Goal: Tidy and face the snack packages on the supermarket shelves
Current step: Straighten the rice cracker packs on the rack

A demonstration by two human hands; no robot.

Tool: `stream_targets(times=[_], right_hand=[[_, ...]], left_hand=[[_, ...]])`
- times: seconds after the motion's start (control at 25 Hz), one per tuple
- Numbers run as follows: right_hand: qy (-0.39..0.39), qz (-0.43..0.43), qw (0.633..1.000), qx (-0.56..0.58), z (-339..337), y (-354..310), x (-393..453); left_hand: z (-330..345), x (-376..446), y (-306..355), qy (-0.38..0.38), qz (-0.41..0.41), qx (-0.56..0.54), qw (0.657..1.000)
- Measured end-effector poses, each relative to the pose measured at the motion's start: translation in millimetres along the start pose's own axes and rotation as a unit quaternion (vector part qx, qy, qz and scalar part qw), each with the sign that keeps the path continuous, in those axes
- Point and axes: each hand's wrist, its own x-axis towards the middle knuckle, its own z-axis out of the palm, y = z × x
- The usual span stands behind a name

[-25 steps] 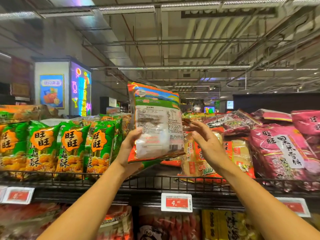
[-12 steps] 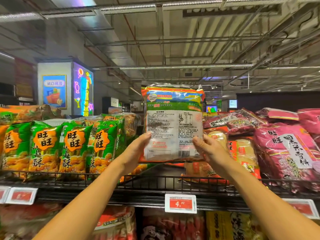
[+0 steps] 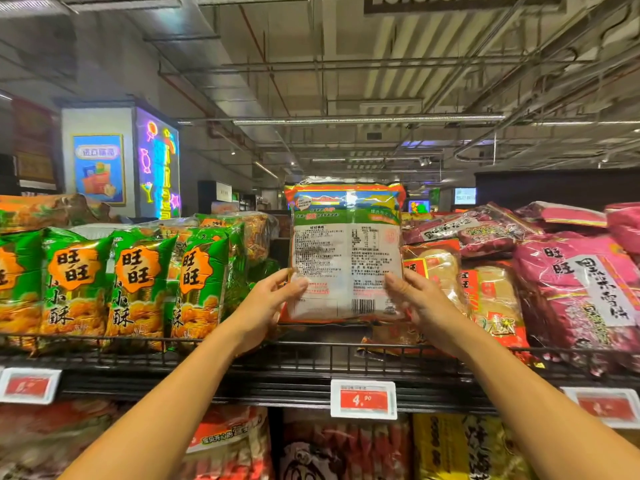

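**Snack bag upright, back panel toward you**

Your left hand (image 3: 268, 306) and right hand (image 3: 420, 303) grip the snack bag (image 3: 346, 251) by its lower side edges, thumbs across the printed back. It stands above the wire shelf (image 3: 311, 355), between green bags (image 3: 138, 285) left and pink bags (image 3: 575, 289) right

Held snack pack (image 3: 346, 252): white back panel, black print, barcode; orange-red border, blue/green/yellow band on top. Left row bags (image 3: 138, 289): green, orange starburst with black characters, golden snack photo. Right bags (image 3: 575, 292): magenta-pink, white label, black calligraphy. Middle packs (image 3: 491, 299): red with clear window, beige contents. Price tag (image 3: 363, 399): white frame, red panel, yellow "4.90". Shelf rail (image 3: 277, 358): black wire.
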Motion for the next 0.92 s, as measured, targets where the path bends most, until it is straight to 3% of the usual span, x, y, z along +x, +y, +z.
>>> stream_targets(times=[0.16, 0.56, 0.92], right_hand=[[-0.042, 0.023, 0.999, 0.009, 1.7, -4.2, -6.4], [0.009, 0.030, 1.000, 0.001, 3.3, 5.2, 0.1], [-0.005, 0.030, 0.999, -0.014, 1.9, 8.0, 1.6]], left_hand=[[-3.0, -2.1, -0.1, 0.035, -0.028, 0.019, 0.999], [-3.6, -7.7, 6.7, 0.021, -0.038, -0.002, 0.999], [-7.2, -6.2, 3.9, 0.015, -0.055, 0.016, 0.998]])
